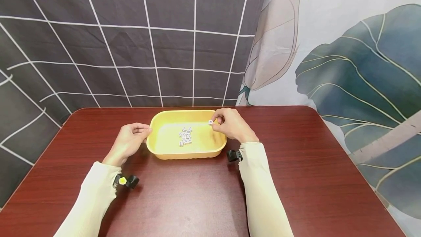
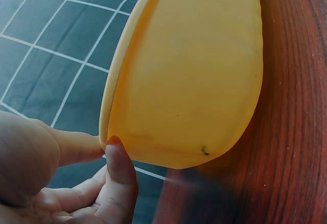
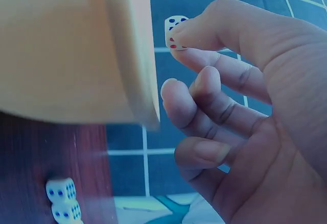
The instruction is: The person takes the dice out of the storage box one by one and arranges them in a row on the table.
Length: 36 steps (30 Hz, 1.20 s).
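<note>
A yellow tray (image 1: pixel 164 152) sits at the middle of the dark red table (image 1: pixel 197 200), with several small white dice (image 1: pixel 185 136) clustered on its floor. My right hand (image 1: pixel 214 121) hovers over the tray's far right rim and pinches one white die (image 1: pixel 211 122) between thumb and forefinger. In the right wrist view this die (image 3: pixel 175 29) shows blue and red pips, and the other fingers are loosely curled. My left hand (image 1: pixel 146 131) is at the tray's left rim. The left wrist view shows its thumb (image 2: pixel 120 175) and forefinger (image 2: pixel 76 147) pinching the tray's edge (image 2: pixel 104 127).
Two more dice (image 3: pixel 62 198) lie on the table beside the tray's outer wall (image 3: pixel 61 50) in the right wrist view. A dark checked cloth (image 1: pixel 131 46) and a leaf-print curtain (image 1: pixel 345 65) hang behind the table. Black wrist mounts (image 1: pixel 126 181) sit on both sleeves.
</note>
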Motion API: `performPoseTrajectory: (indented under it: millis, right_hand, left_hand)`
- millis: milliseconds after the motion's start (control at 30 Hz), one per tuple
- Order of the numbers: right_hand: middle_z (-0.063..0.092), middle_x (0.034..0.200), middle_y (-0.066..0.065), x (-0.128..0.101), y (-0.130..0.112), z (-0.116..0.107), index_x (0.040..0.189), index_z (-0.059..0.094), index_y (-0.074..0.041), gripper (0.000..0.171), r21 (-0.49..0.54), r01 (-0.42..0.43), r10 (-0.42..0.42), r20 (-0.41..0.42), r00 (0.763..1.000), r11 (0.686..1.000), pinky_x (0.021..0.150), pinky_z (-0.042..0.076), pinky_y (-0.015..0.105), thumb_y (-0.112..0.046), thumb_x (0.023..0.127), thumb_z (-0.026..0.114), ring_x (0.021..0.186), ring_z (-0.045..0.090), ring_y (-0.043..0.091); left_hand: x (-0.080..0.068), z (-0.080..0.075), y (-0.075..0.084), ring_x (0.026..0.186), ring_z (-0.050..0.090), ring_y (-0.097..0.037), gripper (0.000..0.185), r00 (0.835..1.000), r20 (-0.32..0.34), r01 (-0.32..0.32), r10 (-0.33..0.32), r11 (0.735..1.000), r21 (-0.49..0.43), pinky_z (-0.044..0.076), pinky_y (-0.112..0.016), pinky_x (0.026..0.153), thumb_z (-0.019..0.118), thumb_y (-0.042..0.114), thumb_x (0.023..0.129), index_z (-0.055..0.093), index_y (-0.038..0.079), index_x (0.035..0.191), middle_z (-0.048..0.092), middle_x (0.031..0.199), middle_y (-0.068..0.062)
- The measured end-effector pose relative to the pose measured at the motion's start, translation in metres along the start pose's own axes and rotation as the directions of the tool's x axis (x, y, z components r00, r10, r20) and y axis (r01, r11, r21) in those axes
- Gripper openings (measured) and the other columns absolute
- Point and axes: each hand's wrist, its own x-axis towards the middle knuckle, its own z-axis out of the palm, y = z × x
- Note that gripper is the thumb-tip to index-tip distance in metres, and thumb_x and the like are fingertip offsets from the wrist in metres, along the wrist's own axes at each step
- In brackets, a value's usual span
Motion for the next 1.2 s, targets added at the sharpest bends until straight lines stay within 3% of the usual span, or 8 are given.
performPoseTrajectory:
  millis: [233, 367, 600, 1200]
  right_hand:
    - [0.051, 0.071, -0.002, -0.007, 0.006, -0.009, 0.087, 0.071, -0.016, 0.009, 0.041, -0.023, 0.023, -0.011, 1.000, 0.999, 0.059, 0.041, 0.024, -0.009, 0.082, 0.068, 0.064, 0.048, 0.011]
    - [0.051, 0.072, 0.000, -0.010, 0.008, -0.014, 0.088, 0.071, -0.015, 0.008, 0.071, -0.036, 0.037, -0.010, 0.999, 0.997, 0.052, 0.043, 0.023, -0.008, 0.085, 0.068, 0.056, 0.053, 0.011]
    - [0.054, 0.075, 0.000, -0.015, 0.016, -0.023, 0.089, 0.071, -0.016, 0.005, -0.003, -0.055, 0.055, -0.045, 0.997, 0.998, 0.064, 0.042, 0.027, -0.013, 0.085, 0.071, 0.070, 0.052, 0.016]
    - [0.056, 0.078, 0.001, -0.029, 0.045, -0.038, 0.094, 0.070, -0.015, 0.012, -0.033, -0.106, 0.102, -0.100, 0.990, 0.994, 0.070, 0.043, 0.031, -0.012, 0.083, 0.067, 0.074, 0.053, 0.017]
  left_hand:
    - [0.000, -0.001, -0.002, 0.075, 0.065, -0.002, 0.040, 1.000, -0.002, 0.000, 0.000, 1.000, -0.007, 0.058, -0.019, 0.074, 0.061, 0.018, 0.102, 0.058, -0.011, 0.129, 0.068, 0.114, -0.027]
    - [0.000, 0.000, -0.003, 0.076, 0.065, -0.003, 0.040, 1.000, 0.001, 0.002, -0.002, 1.000, -0.007, 0.058, -0.020, 0.074, 0.060, 0.019, 0.102, 0.058, -0.011, 0.129, 0.068, 0.115, -0.027]
    - [0.000, 0.000, -0.002, 0.075, 0.065, -0.003, 0.040, 1.000, -0.002, -0.004, 0.004, 1.000, -0.006, 0.058, -0.020, 0.074, 0.061, 0.018, 0.102, 0.058, -0.011, 0.129, 0.068, 0.115, -0.027]
    - [0.000, 0.000, -0.002, 0.076, 0.065, -0.002, 0.039, 1.000, 0.000, -0.006, 0.006, 1.000, -0.003, 0.058, -0.019, 0.073, 0.060, 0.018, 0.102, 0.059, -0.011, 0.128, 0.068, 0.114, -0.026]
